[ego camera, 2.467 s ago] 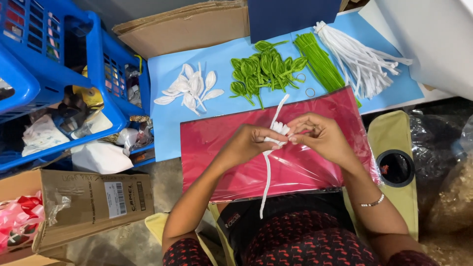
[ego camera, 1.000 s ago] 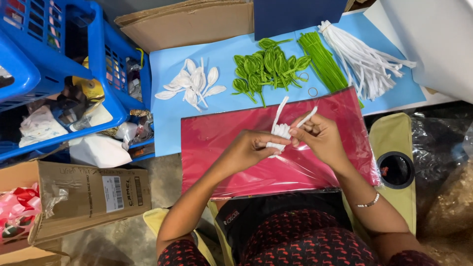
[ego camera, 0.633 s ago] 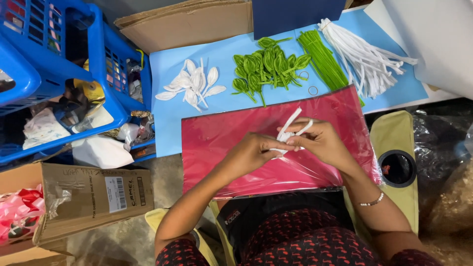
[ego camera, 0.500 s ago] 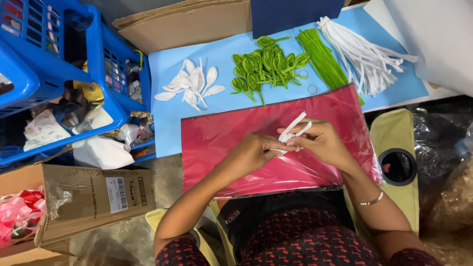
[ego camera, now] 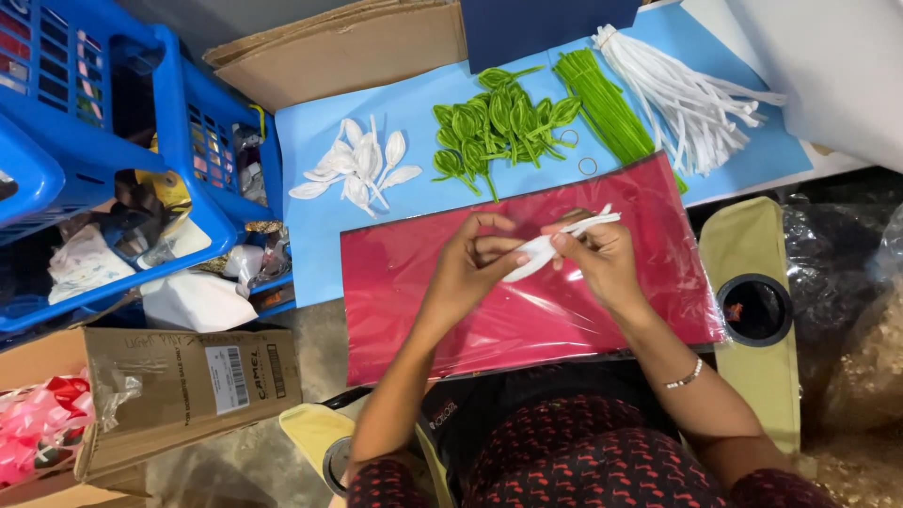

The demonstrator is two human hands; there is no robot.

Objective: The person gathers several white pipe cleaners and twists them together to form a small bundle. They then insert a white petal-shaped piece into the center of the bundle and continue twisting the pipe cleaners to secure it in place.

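My left hand (ego camera: 470,265) and my right hand (ego camera: 602,259) meet over a red sheet in clear wrap (ego camera: 423,282) on my lap. Both pinch one white chenille stem (ego camera: 544,248), bent into a petal-shaped loop, its two free ends sticking out to the upper right past my right fingers. Beyond the red sheet, on a light blue sheet (ego camera: 320,141), lie several finished white petal loops (ego camera: 357,169), a heap of green leaf loops (ego camera: 494,118), a bundle of straight green stems (ego camera: 602,103) and a bundle of straight white stems (ego camera: 677,94).
Blue plastic baskets (ego camera: 103,150) full of odds and ends stand at the left. A cardboard box (ego camera: 179,386) and pink ribbon (ego camera: 33,433) sit at lower left. Flat cardboard (ego camera: 348,47) lies at the top. A pale stool with a round hole (ego camera: 757,310) is at right.
The white stem hung down long from my hands earlier. Now it is folded into a short loop, with its ends pointing up to the right between my fingers.
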